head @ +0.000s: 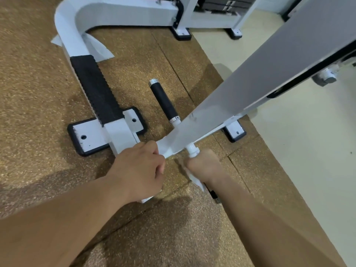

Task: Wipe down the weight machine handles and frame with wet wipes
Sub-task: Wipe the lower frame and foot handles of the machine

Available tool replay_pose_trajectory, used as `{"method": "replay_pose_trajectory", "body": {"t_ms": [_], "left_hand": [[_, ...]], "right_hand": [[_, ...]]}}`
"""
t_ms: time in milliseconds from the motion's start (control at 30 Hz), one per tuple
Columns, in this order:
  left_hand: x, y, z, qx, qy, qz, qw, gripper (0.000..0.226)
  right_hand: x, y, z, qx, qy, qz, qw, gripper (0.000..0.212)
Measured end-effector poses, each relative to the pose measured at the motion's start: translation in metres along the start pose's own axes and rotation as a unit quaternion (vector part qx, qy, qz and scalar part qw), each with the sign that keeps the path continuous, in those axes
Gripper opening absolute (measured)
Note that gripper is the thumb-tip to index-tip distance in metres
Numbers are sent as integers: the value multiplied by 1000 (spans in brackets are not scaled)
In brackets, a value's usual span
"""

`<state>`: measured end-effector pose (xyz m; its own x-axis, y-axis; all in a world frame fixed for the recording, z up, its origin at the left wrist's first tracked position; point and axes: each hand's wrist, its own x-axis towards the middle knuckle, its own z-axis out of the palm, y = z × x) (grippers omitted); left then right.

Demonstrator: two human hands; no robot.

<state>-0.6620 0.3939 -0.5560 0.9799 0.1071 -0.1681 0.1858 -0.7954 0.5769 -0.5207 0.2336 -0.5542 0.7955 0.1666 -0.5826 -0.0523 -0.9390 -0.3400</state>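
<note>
A white lever arm (250, 78) of the weight machine slants from the upper right down to the middle. A black handle (164, 100) sticks out from its far side. My left hand (140, 170) grips the arm's lower end. My right hand (204, 166) is curled round the near handle with a white wet wipe (196, 181) wrapped under the fingers; the handle's black tip (214, 195) shows below my wrist. Most of that handle is hidden by the hand.
A white curved base frame (73, 31) with a black ribbed step pad (96, 89) lies on the brown rubber floor at left, bolted on a foot plate (86, 135). More white frame and a weight stack (227, 4) stand at the top. Cream floor lies to the right.
</note>
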Motion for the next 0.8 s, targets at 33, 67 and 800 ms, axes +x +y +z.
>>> {"method": "replay_pose_trajectory", "body": {"t_ms": [33,67,800], "left_hand": [[0,-1,0,-1,3,1,1000,10],[-1,-2,1,-3,7,3,1000,10],[-2,-6,10,21,30,11,999,16]], "right_hand": [[-7,-2,6,-19,47,4,999,22],[-14,-5,12,-60,95,8,994,24],[-2,9,-9,35,-93,19,995,14]]}}
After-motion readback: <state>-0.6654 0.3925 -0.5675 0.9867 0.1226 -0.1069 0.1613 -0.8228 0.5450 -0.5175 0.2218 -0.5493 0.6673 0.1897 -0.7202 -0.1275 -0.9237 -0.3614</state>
